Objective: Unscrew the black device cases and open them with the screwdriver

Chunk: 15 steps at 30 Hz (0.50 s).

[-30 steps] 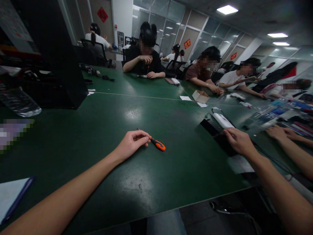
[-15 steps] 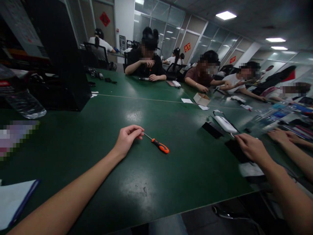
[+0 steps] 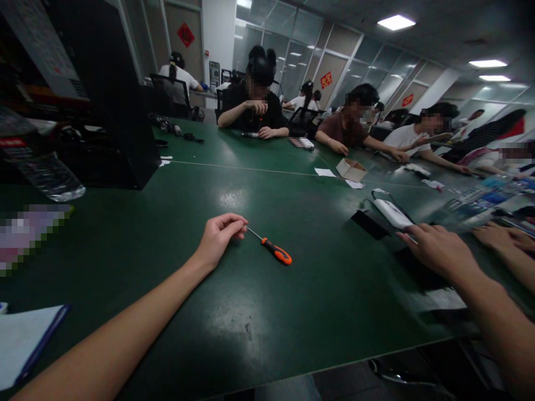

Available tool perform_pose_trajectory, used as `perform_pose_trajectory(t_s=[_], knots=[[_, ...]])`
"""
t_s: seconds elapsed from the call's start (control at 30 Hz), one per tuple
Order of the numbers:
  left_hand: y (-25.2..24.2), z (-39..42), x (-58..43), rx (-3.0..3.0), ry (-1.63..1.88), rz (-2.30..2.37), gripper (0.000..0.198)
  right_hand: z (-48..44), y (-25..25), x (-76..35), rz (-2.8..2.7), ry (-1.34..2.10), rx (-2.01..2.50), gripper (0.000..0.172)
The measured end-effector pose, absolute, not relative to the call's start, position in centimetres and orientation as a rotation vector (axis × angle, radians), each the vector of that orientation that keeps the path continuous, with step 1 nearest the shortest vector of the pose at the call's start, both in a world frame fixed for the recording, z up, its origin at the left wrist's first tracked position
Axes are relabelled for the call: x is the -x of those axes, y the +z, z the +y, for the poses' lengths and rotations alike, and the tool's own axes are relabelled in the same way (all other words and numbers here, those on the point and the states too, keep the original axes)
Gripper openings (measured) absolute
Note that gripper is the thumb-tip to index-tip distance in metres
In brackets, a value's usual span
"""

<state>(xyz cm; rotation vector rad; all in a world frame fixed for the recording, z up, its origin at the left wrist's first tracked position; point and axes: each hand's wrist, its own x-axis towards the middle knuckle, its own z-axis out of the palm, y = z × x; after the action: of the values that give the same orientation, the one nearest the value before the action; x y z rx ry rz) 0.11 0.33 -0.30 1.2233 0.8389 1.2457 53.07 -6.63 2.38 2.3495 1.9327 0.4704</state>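
Note:
A small screwdriver with an orange and black handle [image 3: 276, 252] lies on the dark green table [image 3: 259, 312], its thin shaft pointing left. My left hand [image 3: 219, 238] rests on the table with thumb and fingers pinched together at the tip of that shaft. My right hand [image 3: 438, 250] is at the right, palm down with fingers stretched out over a flat black part [image 3: 418, 270]. Just beyond its fingertips lie a white oblong device [image 3: 392, 213] and a black strip [image 3: 368, 224].
A tall black case [image 3: 108, 94] and a plastic bottle [image 3: 45, 172] stand at the left. A white notepad with a blue pen [image 3: 25, 342] lies at the near left. A small cardboard box [image 3: 351, 169] sits mid-table. Another person's hands [image 3: 504, 236] rest at the right. Several people sit opposite.
My left hand slid back along the screwdriver from near the handle to the shaft's tip. My right hand moved right, off the middle of the black part, with its fingers straightened.

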Motion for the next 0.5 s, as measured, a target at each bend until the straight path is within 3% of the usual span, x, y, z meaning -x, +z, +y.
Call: perform_pose_trajectory(t_s=[0.1,0.33,0.5], knots=[[-0.5,0.5,0.1,-1.238,1.248,0.851,0.018,-3.7,2.5,-49.4,1.987,0.317,-2.350,0.048],[-0.7,2.6,0.6,-1.536,1.309,1.004,0.026,2.8,0.2,-37.5,2.286,0.287,-2.306,0.047],[-0.6,5.4,0.5,-1.727,1.238,1.053,0.052,4.0,-0.1,-27.1,2.822,0.081,-1.970,0.054]])
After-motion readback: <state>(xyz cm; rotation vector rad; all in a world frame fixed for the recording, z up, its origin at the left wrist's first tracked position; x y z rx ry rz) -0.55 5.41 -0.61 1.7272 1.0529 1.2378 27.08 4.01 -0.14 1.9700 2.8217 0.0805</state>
